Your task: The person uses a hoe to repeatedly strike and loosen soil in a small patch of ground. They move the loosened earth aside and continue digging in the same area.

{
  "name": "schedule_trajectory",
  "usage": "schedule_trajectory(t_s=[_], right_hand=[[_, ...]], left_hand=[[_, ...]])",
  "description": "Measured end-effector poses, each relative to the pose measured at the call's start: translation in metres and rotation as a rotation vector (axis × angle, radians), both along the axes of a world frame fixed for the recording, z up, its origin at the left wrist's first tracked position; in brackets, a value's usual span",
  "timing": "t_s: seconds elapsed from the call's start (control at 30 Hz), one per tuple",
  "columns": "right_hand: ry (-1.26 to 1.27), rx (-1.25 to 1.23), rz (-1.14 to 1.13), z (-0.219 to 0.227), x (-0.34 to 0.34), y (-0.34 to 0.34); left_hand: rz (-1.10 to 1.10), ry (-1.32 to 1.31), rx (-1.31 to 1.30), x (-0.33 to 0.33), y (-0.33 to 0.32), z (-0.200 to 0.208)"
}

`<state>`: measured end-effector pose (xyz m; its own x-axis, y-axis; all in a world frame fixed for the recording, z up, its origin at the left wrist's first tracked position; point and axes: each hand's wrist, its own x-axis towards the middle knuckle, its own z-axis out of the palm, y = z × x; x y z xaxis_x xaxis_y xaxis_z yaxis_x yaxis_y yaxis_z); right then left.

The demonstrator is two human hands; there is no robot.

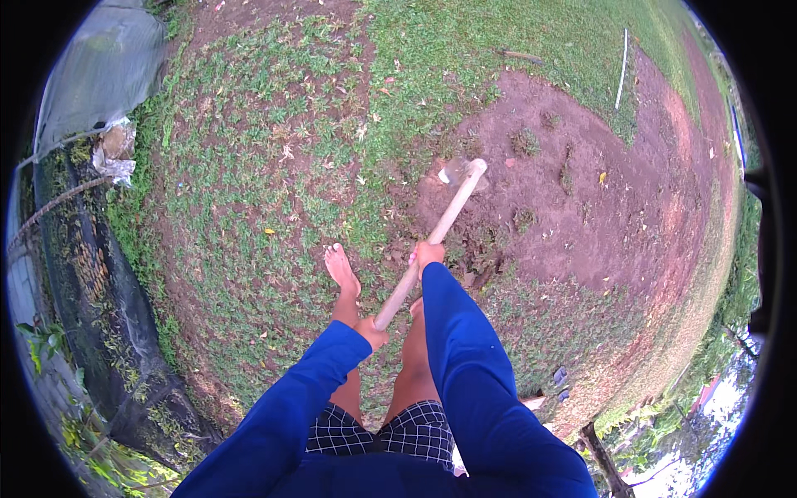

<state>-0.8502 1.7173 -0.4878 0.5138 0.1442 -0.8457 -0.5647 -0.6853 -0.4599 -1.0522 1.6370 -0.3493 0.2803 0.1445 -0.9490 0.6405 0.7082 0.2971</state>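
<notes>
Clasping the pole (454,207) at its near end, the left hand (373,334) is closed around it; the right hand (429,254) wraps it farther up. It slants forward and right, its far end over bare soil (598,216) beside grass (266,166).

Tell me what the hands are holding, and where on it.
A wooden handle: the left hand grips near its end closest to the body, the right hand about its middle.
</notes>
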Motion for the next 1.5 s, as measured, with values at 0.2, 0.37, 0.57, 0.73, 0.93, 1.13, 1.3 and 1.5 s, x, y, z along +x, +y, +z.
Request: schedule_trajectory(t_s=[0.2,0.37,0.57,0.73,0.93,1.13,1.3,1.5], right_hand=[[0.323,-0.199,0.096,0.051,-0.128,-0.143],[0.157,-0.056,-0.010,0.082,-0.051,-0.085],[-0.095,0.335,-0.390,0.070,0.049,0.005],[-0.207,0.216,-0.328,0.046,0.069,0.053],[0.388,-0.176,-0.003,-0.010,-0.070,0.044],[0.226,-0.066,-0.212,0.033,-0.061,-0.023],[-0.109,0.054,-0.321,0.037,0.034,0.043],[0.378,-0.164,-0.101,-0.004,-0.078,0.037]], left_hand=[[0.071,0.188,-0.333,-0.070,-0.108,0.128],[-0.056,-0.020,0.112,-0.062,-0.085,0.084],[-0.323,-0.326,0.457,-0.010,0.043,-0.047],[-0.381,-0.343,0.345,0.005,0.125,-0.066],[-0.053,0.108,-0.141,-0.053,0.096,0.024],[-0.020,-0.104,-0.156,-0.081,0.035,0.041],[-0.228,-0.349,0.355,-0.030,0.092,-0.036],[-0.317,0.152,-0.038,-0.066,0.092,0.017]])
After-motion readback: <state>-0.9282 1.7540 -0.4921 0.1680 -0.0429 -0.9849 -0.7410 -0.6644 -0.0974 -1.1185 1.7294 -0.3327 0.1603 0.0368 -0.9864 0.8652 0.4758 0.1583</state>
